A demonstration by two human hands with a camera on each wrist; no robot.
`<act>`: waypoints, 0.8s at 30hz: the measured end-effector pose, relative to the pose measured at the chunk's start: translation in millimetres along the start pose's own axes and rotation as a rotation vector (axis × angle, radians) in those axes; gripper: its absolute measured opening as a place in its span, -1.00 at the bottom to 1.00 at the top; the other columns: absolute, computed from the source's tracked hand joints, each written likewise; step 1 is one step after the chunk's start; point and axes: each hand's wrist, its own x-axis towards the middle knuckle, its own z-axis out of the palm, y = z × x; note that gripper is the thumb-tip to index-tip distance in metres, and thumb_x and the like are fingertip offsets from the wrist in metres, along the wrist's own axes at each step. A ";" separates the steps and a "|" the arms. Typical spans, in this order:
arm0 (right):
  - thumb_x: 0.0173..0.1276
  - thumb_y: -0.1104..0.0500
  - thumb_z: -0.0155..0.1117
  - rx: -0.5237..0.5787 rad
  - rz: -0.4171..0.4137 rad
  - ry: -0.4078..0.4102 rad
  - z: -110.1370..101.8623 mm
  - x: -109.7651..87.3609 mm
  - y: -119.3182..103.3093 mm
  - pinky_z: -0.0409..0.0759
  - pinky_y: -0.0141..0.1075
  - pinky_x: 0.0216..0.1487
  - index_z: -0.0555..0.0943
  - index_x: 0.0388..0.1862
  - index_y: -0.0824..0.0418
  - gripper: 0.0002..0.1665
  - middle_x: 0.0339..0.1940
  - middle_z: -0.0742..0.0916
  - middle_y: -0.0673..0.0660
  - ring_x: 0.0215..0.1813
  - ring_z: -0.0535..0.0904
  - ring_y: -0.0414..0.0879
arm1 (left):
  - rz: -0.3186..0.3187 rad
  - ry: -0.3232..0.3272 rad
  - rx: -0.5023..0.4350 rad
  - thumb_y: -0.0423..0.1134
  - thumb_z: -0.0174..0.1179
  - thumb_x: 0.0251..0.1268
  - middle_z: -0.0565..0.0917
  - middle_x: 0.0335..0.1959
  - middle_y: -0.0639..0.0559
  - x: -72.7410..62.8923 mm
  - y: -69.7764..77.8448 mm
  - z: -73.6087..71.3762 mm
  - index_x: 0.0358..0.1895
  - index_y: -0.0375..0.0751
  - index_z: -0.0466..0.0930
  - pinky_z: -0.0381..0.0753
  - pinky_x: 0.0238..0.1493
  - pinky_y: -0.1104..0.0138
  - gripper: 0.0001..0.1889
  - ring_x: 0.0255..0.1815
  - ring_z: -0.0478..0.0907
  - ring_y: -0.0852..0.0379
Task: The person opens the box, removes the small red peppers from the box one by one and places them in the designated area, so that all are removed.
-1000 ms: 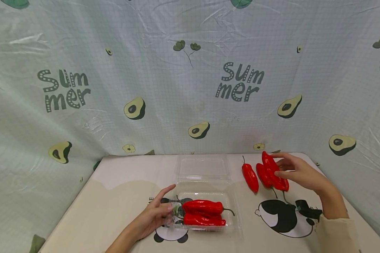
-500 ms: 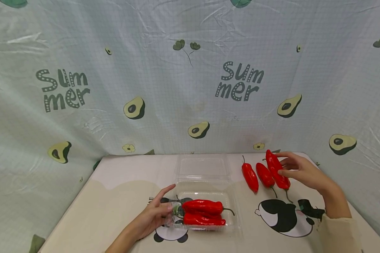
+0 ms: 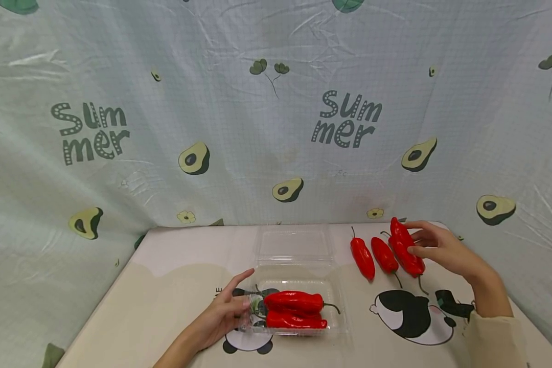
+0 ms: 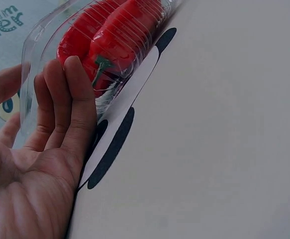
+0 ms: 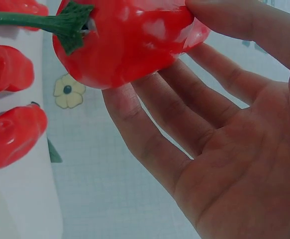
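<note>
- A pale, wrinkled plastic sheet [image 3: 239, 112] hangs behind and at both sides.
- On it, grey lettering [image 3: 347, 118] reads "summer", printed more than once.
- Halved avocados [image 3: 195, 158], small yellow flowers [image 3: 186, 217] and a two-stemmed leafy sprig [image 3: 269, 76] are scattered across it.
- The light tabletop [image 3: 142, 306] carries a black-and-white cartoon animal face [image 3: 411, 317] at right and another cartoon [image 3: 248, 341], partly covered, near the middle.

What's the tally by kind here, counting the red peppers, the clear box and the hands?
Clear box: 1
Red peppers: at least 6 (4 outside the box, 2 inside; overlap may hide more)
Hands: 2 (left hand, right hand)
Total: at least 9
</note>
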 end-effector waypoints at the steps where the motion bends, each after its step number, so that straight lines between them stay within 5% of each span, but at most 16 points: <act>1: 0.45 0.21 0.29 -0.003 0.004 0.000 -0.5 0.1 0.6 0.70 -0.33 -0.14 0.34 0.48 0.35 -0.32 0.18 0.67 0.40 0.07 0.68 0.04 | 0.001 0.000 0.001 -0.37 -0.02 0.59 0.52 -0.31 0.13 0.0 0.0 0.0 0.67 0.27 -0.17 0.55 -0.15 0.38 -0.21 -0.29 0.52 0.22; 12: 0.46 0.15 0.30 -0.010 0.046 0.008 -3.0 -3.6 6.0 0.76 -0.10 -0.07 0.31 0.50 0.33 -0.27 0.23 0.62 0.44 0.14 0.64 0.16 | 0.002 0.006 0.005 -0.38 -0.02 0.59 0.52 -0.32 0.14 0.2 -0.6 0.0 0.67 0.28 -0.16 0.55 -0.15 0.38 -0.21 -0.29 0.51 0.22; 24: 0.47 0.16 0.28 -0.021 0.063 0.013 -5.0 -4.0 11.7 0.76 -0.09 -0.05 0.29 0.51 0.36 -0.27 0.24 0.62 0.46 0.17 0.64 0.24 | 0.001 0.004 0.005 -0.37 -0.03 0.59 0.53 -0.32 0.14 0.8 -0.6 -0.1 0.67 0.27 -0.16 0.56 -0.15 0.39 -0.22 -0.29 0.53 0.22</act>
